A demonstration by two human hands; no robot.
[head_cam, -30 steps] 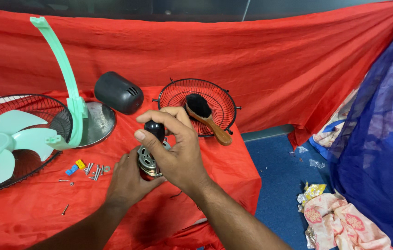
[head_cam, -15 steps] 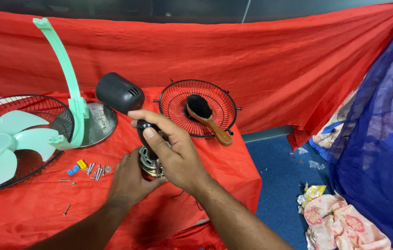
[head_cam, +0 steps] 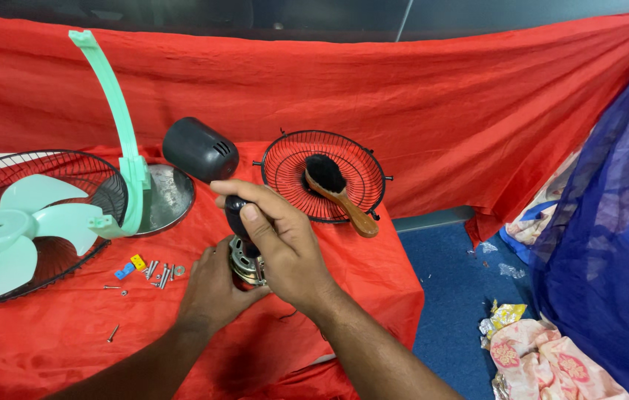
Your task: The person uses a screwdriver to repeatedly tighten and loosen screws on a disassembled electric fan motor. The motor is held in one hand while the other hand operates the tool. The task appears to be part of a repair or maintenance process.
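Head view: looking down at a table draped in red cloth, both hands at centre.
Thing in hand: fan motor, metal windings and casing showing low, a dark part at its top; it sits just above the cloth, near the front middle of the table.
Left hand: cupped against the motor's lower left side, fingers curled under the metal body, clamped on it.
Right hand: wrapped over the top and right side of the motor, thumb laid on the dark upper part, closed on it.
Axis: the motor's long axis runs roughly upright, tilted slightly away from the person; dark end up, metal end down.
Key relation: motor lies between the two hands, touching both; the right hand covers more of it and sits higher, the left supports from below-left.
Near left: small screws and coloured bits loose on the cloth.
Farther left: mint-green fan blade lying in a black grille, green stand arm rising from a metal base.
Behind: black motor cover, just beyond the hands.
Right rear: second grille with a wooden-handled brush lying in it.
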